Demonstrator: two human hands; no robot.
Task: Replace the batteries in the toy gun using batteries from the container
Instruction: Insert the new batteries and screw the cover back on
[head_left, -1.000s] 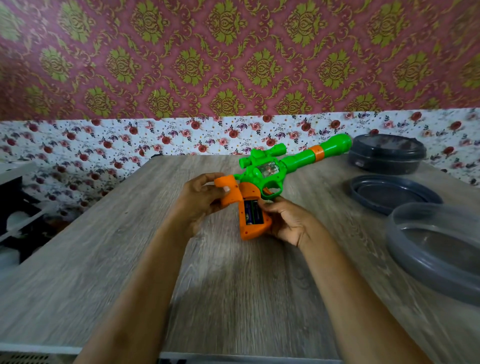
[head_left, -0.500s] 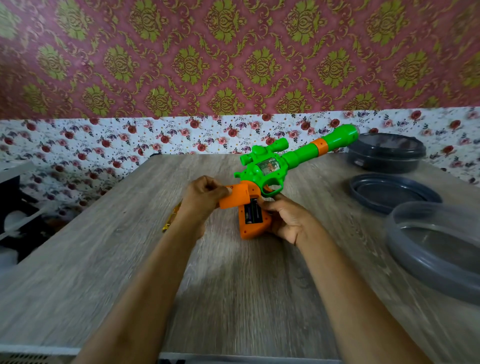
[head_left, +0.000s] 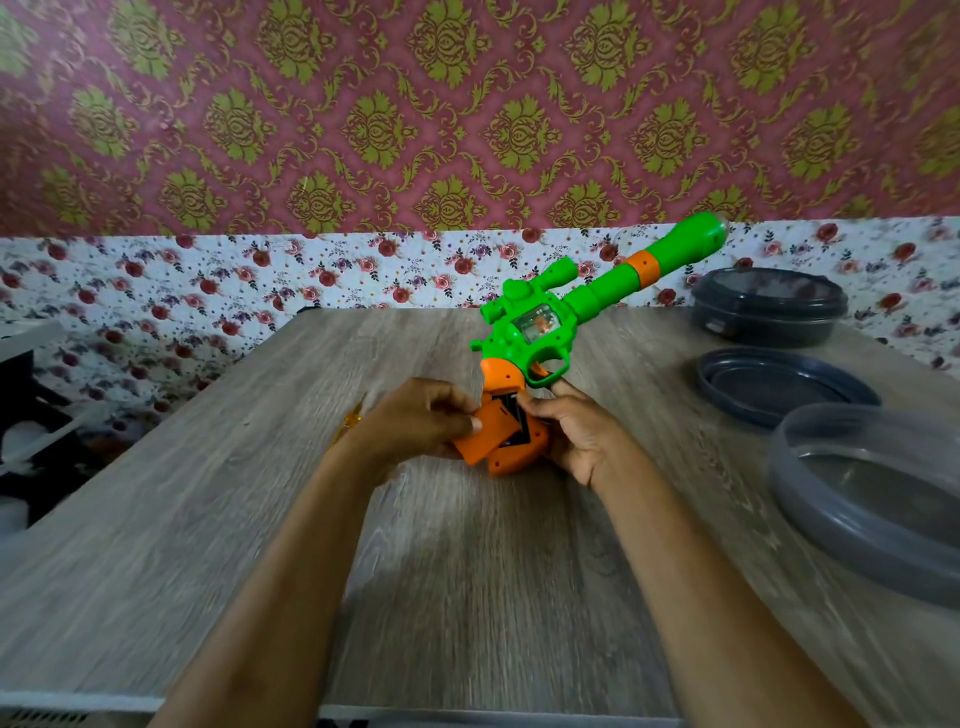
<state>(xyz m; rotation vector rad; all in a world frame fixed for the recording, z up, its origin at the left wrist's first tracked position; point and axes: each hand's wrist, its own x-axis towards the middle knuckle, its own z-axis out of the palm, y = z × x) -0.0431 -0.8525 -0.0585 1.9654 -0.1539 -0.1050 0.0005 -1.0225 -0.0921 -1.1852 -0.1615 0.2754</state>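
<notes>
A person's left hand (head_left: 415, 423) curls its fingers and thumb round an orange battery cover (head_left: 480, 439), holding the loose panel against the left side of the toy gun (head_left: 530, 332). The right hand (head_left: 584, 434) wraps the gun's orange grip (head_left: 519, 457) from the right, its fingertips just below the trigger guard. Between the two hands the battery compartment (head_left: 517, 421) shows as a dark open slot in the grip; what lies inside it is too dark to make out.

The gun sits near the middle of the wood-grain table (head_left: 467, 571), grip toward the person and low over the surface; whether the butt touches the table cannot be told. Its long axis runs on a diagonal, the green barrel (head_left: 613, 283) rising away and to the right, muzzle toward the floral wall, with a scope on top of the body.

A thin yellow tool (head_left: 347, 423) peeks out behind the left wrist. Well to the right stand a closed dark container (head_left: 769, 306), a dark lid (head_left: 779, 384) nearer the person, and a translucent grey tub (head_left: 872, 493) at the table's right edge.
</notes>
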